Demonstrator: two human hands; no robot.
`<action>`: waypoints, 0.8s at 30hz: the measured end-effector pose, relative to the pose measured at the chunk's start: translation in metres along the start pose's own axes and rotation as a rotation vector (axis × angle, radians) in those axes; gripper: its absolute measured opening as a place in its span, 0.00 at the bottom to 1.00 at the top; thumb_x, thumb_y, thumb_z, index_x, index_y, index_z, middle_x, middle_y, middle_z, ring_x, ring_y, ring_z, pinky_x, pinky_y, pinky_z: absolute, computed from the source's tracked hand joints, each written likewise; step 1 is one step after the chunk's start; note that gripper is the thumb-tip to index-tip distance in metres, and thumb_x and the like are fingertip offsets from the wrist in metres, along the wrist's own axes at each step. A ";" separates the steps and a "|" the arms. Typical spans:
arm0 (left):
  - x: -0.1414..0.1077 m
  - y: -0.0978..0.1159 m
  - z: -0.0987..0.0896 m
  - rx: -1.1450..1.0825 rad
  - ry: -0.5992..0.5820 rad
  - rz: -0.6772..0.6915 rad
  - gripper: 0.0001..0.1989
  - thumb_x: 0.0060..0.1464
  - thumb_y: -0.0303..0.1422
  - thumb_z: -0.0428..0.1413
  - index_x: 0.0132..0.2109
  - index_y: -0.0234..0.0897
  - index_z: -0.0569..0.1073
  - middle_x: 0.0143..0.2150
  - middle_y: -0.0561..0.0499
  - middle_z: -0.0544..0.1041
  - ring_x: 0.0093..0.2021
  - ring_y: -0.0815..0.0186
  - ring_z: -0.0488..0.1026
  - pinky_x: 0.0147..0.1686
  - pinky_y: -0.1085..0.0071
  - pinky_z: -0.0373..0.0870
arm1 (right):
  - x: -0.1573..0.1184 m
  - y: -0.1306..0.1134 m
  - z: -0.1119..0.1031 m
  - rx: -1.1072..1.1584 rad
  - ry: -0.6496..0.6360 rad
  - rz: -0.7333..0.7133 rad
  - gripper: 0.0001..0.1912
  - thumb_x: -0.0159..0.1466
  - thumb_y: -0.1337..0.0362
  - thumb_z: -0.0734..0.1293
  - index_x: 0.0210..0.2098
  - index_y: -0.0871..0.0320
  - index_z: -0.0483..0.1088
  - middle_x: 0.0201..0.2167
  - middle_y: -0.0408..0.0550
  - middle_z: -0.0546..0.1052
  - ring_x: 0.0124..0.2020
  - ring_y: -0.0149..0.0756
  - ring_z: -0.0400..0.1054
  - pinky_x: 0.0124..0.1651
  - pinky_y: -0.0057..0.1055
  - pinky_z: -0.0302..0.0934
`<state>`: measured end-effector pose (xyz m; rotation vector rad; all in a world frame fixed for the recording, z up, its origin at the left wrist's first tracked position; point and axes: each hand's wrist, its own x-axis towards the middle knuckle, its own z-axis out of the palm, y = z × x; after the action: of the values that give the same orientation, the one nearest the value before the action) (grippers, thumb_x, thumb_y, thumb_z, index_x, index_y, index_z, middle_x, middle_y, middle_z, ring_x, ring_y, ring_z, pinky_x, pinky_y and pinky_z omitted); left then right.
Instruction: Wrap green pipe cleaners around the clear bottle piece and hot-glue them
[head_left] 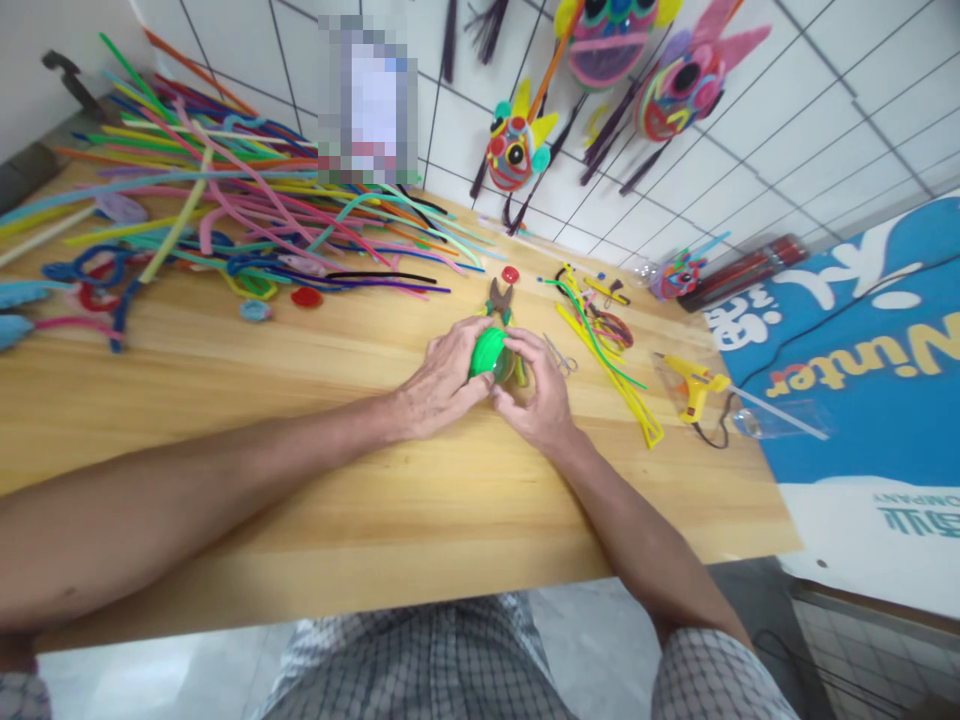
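Observation:
Between my two hands, just above the wooden table, is a ball point(490, 350), bright green on its left part and see-through on its right. My left hand point(445, 378) curls round the green side, fingers over the top and thumb below. My right hand point(538, 388) grips the clear side with bent fingers and thumb. Right behind the ball lie pliers point(499, 300) with dark jaws and green-and-yellow handles, partly hidden by my hands. Small scissors point(562, 358) rest to the right of my right hand. A red round piece point(510, 274) lies beyond the pliers.
Many coloured fuzzy stems point(255, 190) are heaped at the back left. Yellow and green stems point(600, 350) lie to the right, beside a yellow glue gun point(696, 385) with a cord. Decorated masks point(517, 150) hang on the tiled wall. A dark red cylinder point(750, 270) stands at the back right.

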<state>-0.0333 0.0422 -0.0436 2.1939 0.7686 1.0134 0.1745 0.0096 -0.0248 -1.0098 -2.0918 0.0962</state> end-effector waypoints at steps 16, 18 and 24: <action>0.003 0.004 -0.003 -0.022 -0.019 -0.069 0.31 0.63 0.38 0.52 0.70 0.35 0.59 0.69 0.36 0.66 0.70 0.47 0.64 0.69 0.48 0.62 | -0.002 -0.003 -0.001 -0.044 0.029 0.000 0.29 0.64 0.65 0.72 0.63 0.50 0.65 0.60 0.58 0.73 0.61 0.53 0.70 0.62 0.58 0.69; 0.002 0.005 -0.003 -0.045 -0.012 -0.083 0.30 0.64 0.39 0.51 0.70 0.35 0.59 0.68 0.36 0.67 0.70 0.48 0.64 0.69 0.47 0.62 | -0.001 -0.005 -0.002 -0.033 0.027 -0.004 0.29 0.64 0.65 0.72 0.63 0.50 0.66 0.60 0.58 0.73 0.62 0.52 0.70 0.63 0.58 0.69; 0.001 0.005 -0.003 -0.048 -0.007 -0.069 0.29 0.68 0.40 0.49 0.71 0.34 0.57 0.68 0.35 0.66 0.70 0.48 0.64 0.69 0.47 0.61 | -0.003 -0.004 0.000 -0.037 0.028 0.017 0.29 0.65 0.65 0.72 0.64 0.49 0.65 0.61 0.57 0.73 0.62 0.53 0.70 0.64 0.59 0.68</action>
<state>-0.0340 0.0398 -0.0379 2.1144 0.8024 0.9800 0.1736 0.0050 -0.0250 -1.0450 -2.0670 0.0516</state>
